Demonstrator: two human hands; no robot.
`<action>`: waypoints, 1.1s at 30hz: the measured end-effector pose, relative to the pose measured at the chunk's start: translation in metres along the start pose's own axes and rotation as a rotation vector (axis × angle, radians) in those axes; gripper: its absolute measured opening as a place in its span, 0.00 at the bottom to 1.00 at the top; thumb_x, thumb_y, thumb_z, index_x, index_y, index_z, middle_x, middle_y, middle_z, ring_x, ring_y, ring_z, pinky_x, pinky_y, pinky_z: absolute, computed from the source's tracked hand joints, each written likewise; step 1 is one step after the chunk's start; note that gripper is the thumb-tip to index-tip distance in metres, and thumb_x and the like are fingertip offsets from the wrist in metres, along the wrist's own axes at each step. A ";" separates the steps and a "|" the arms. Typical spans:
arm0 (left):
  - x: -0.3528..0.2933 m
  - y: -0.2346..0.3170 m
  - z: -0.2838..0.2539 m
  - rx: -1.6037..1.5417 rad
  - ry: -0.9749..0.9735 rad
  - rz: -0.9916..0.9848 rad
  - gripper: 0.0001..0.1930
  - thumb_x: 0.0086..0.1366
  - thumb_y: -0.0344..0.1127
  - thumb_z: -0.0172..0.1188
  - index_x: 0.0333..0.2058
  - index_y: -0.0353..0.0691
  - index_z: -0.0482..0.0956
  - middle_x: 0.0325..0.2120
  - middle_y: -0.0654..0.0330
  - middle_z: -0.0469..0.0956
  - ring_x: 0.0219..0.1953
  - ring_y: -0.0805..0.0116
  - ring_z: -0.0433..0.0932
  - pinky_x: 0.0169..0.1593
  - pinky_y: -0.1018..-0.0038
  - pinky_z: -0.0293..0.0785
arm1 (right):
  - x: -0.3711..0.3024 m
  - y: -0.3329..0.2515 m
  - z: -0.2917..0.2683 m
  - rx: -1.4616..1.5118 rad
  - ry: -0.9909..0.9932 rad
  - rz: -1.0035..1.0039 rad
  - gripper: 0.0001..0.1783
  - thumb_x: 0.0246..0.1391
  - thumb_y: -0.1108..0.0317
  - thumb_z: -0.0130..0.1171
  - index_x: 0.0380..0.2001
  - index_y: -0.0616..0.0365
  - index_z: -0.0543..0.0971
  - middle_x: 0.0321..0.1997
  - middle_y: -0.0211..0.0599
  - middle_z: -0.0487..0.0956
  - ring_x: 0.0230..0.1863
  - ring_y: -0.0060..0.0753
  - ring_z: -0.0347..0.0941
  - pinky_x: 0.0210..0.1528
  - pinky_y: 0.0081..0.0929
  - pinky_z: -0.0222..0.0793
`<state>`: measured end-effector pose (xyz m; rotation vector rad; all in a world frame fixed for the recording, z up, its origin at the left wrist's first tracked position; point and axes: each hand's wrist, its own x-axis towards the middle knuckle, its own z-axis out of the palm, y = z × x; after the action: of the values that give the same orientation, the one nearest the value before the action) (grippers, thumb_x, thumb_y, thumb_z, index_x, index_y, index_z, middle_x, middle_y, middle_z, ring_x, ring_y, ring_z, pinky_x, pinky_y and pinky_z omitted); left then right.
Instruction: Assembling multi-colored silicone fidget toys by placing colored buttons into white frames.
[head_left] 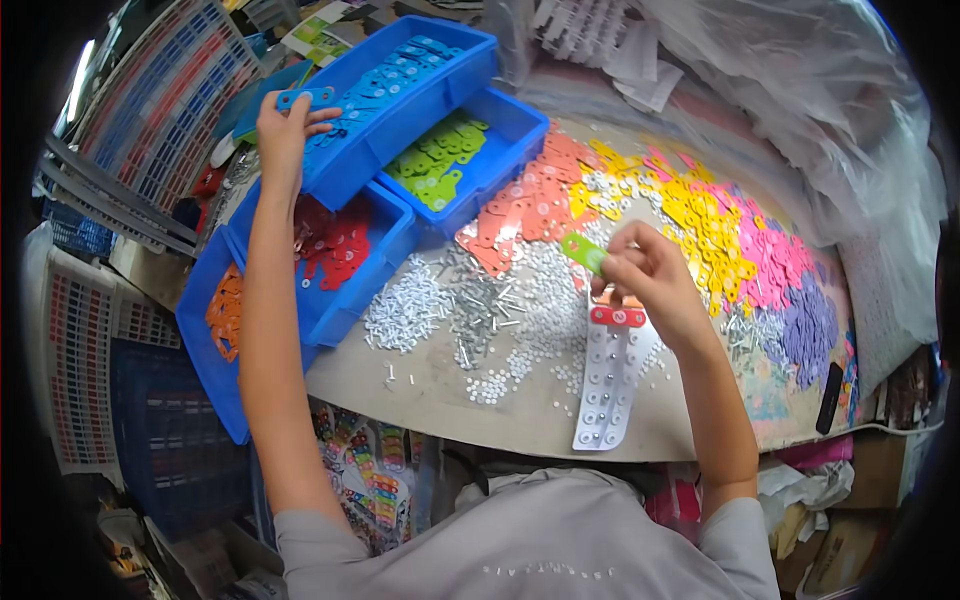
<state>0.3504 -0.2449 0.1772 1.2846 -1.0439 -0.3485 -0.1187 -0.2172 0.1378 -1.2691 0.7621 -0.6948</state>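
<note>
Ideally, the right hand gripping a green piece should clear the strip below, while the left hand pinches a blue piece.

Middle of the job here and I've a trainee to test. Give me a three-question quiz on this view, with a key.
1. What colour is the flat piece pinched in the right hand?
2. True or false: the left hand is holding a yellow piece.
3. The white strip on the table lies nearer which hand?
a) the left
b) the right

Key:
1. Green.
2. False: it holds a blue piece.
3. b
</note>
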 end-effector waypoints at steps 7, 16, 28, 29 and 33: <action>-0.177 0.063 0.091 -0.142 -0.466 -0.247 0.16 0.70 0.31 0.59 0.55 0.35 0.72 0.30 0.59 0.79 0.28 0.73 0.80 0.32 0.79 0.79 | -0.079 0.028 -0.023 -0.423 0.315 -0.077 0.06 0.63 0.72 0.61 0.37 0.64 0.75 0.32 0.32 0.81 0.36 0.21 0.79 0.40 0.20 0.71; -0.278 0.056 0.141 0.229 -0.862 -0.169 0.07 0.64 0.29 0.65 0.39 0.34 0.84 0.32 0.61 0.82 0.31 0.71 0.78 0.37 0.73 0.74 | -0.094 0.067 -0.010 -1.032 0.236 -0.254 0.06 0.52 0.70 0.66 0.32 0.54 0.78 0.63 0.41 0.68 0.67 0.50 0.59 0.67 0.48 0.50; -0.286 0.031 0.197 0.332 -0.864 0.138 0.07 0.59 0.36 0.67 0.31 0.40 0.82 0.36 0.60 0.74 0.47 0.59 0.72 0.54 0.63 0.60 | -0.094 0.094 -0.010 -1.034 0.482 -0.182 0.37 0.45 0.61 0.74 0.57 0.58 0.69 0.70 0.47 0.65 0.70 0.53 0.57 0.70 0.47 0.47; -0.285 0.031 0.201 0.354 -0.885 0.149 0.08 0.58 0.37 0.68 0.31 0.41 0.82 0.36 0.60 0.73 0.47 0.60 0.71 0.54 0.63 0.59 | -0.093 0.095 -0.011 -1.033 0.483 -0.176 0.37 0.45 0.61 0.74 0.57 0.58 0.69 0.70 0.47 0.65 0.70 0.53 0.57 0.70 0.47 0.47; -0.288 0.024 0.211 0.375 -0.899 0.170 0.08 0.57 0.37 0.69 0.31 0.41 0.82 0.35 0.61 0.73 0.47 0.60 0.71 0.53 0.62 0.58 | -0.092 0.097 -0.012 -1.010 0.520 -0.150 0.42 0.43 0.59 0.77 0.60 0.58 0.68 0.70 0.48 0.65 0.70 0.52 0.57 0.70 0.46 0.48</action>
<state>0.0254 -0.1562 0.0569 1.3715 -2.0411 -0.6486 -0.1779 -0.1340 0.0513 -2.0994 1.5712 -0.7996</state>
